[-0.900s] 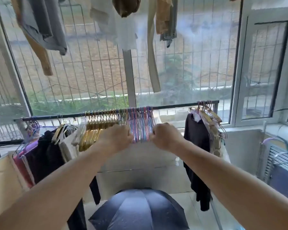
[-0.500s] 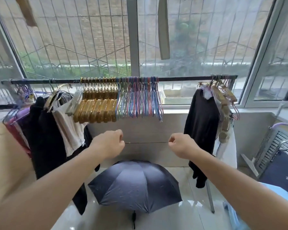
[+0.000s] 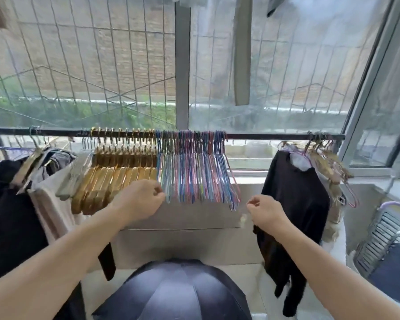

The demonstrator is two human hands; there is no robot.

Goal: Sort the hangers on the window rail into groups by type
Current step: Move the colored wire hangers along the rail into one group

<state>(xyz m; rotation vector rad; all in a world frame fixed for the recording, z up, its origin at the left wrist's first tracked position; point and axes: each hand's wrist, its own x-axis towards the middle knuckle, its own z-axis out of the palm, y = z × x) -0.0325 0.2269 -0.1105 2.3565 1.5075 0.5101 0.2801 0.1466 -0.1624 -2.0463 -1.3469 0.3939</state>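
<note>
A black window rail [image 3: 263,136] runs across the window. A packed group of gold hangers [image 3: 116,172] hangs left of centre. Right beside it hangs a packed group of thin coloured wire hangers [image 3: 194,172], blue and pink. My left hand [image 3: 139,199] is curled just below the seam between the two groups, fingertips at the leftmost wire hanger; whether it pinches it I cannot tell. My right hand [image 3: 266,211] is loosely curled below and right of the wire group, apart from it, holding nothing.
Dark and beige clothes [image 3: 21,204] on hangers crowd the rail's left end. A black garment [image 3: 293,204] and more hangers [image 3: 328,162] hang at the right end. An open dark umbrella [image 3: 176,292] lies on the floor below. A metal rack [image 3: 383,236] stands at right.
Both hands first gripped the lower ends of the wire hangers, then dropped away. Now they have risen again toward the hangers, the left reaching the gold-wire seam.
</note>
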